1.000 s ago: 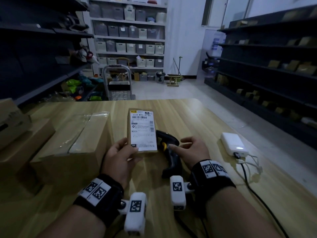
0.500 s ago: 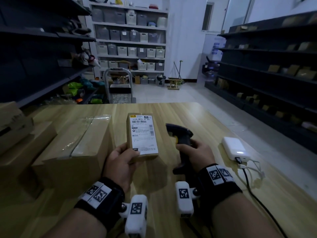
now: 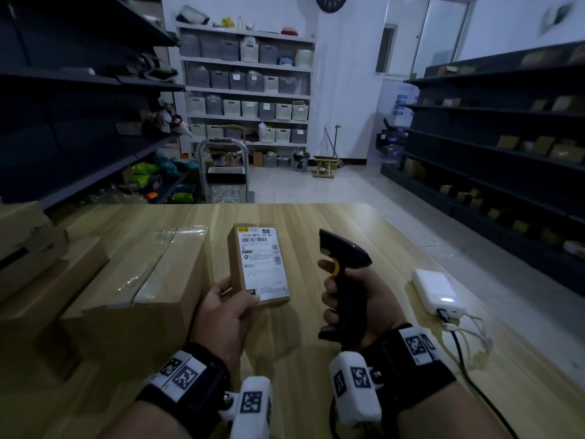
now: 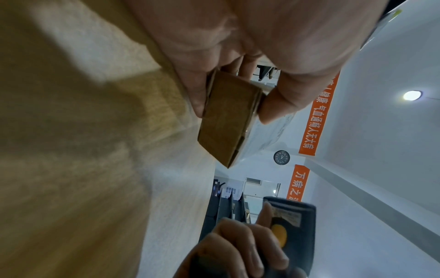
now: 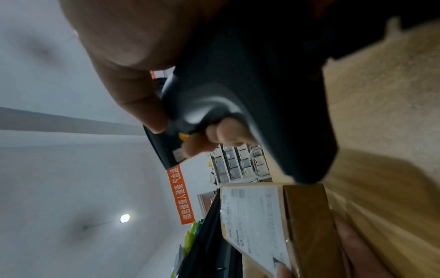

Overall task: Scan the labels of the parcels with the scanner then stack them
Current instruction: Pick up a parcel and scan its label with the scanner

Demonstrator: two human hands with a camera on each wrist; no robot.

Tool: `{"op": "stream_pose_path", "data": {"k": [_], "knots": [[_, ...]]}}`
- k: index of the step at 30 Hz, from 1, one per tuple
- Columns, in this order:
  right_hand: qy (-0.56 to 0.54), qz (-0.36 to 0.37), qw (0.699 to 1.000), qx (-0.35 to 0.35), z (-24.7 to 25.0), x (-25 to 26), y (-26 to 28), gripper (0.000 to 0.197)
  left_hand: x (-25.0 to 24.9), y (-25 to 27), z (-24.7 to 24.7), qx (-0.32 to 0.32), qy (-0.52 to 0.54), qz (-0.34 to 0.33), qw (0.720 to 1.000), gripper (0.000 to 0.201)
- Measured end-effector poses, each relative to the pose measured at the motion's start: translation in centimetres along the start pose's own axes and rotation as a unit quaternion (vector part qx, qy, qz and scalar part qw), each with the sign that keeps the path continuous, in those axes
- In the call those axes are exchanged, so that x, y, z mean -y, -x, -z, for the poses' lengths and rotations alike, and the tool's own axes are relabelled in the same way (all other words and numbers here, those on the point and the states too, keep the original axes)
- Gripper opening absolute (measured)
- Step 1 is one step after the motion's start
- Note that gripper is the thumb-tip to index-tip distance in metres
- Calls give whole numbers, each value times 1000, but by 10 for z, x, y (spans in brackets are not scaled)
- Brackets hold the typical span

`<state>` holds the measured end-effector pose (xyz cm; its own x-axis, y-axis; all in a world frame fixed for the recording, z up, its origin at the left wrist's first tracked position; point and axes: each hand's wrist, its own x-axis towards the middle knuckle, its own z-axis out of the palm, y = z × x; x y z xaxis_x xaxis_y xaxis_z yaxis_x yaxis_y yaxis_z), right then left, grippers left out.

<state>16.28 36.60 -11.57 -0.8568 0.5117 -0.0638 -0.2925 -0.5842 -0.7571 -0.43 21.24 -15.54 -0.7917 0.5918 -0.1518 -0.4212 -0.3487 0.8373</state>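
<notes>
My left hand [image 3: 232,307] grips the near end of a small brown parcel [image 3: 259,264] with a white shipping label facing up, held above the wooden table [image 3: 316,223]. In the left wrist view the thumb and fingers pinch the parcel [image 4: 228,116] by its edges. My right hand [image 3: 351,299] holds a black handheld scanner [image 3: 343,267] upright by its grip, a finger on the yellow trigger, its head lifted beside the parcel. The right wrist view shows the scanner [image 5: 250,97] above the labelled parcel [image 5: 273,222]. The scanner's window points away, to the left.
A large taped cardboard box [image 3: 136,289] lies at my left, with more boxes [image 3: 31,248] stacked beyond it. A white power bank [image 3: 438,293] with a cable [image 3: 468,375] lies at the right. Dark shelving flanks the aisle; a trolley [image 3: 226,175] stands past the table.
My right hand closed round the scanner lying on the table and lifted it upright beside the parcel. The left hand kept hold of the parcel, raising it slightly.
</notes>
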Motion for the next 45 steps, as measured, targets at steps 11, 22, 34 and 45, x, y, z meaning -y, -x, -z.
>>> {"op": "stream_pose_path", "data": {"k": [11,22,34,45], "knots": [[60,-23,997,-33,-11,-9,3,30,6,-7,7,-11,-65,-21,998,64],[80,-16,996,-47,-10,-11,1,28,6,-8,6,-8,-76,-27,997,72],[92,1,994,-56,-7,-10,3,18,8,-8,11,23,-86,-27,996,79],[102,-13,993,-65,-7,-10,3,18,8,-10,9,15,-93,-29,995,88]]}}
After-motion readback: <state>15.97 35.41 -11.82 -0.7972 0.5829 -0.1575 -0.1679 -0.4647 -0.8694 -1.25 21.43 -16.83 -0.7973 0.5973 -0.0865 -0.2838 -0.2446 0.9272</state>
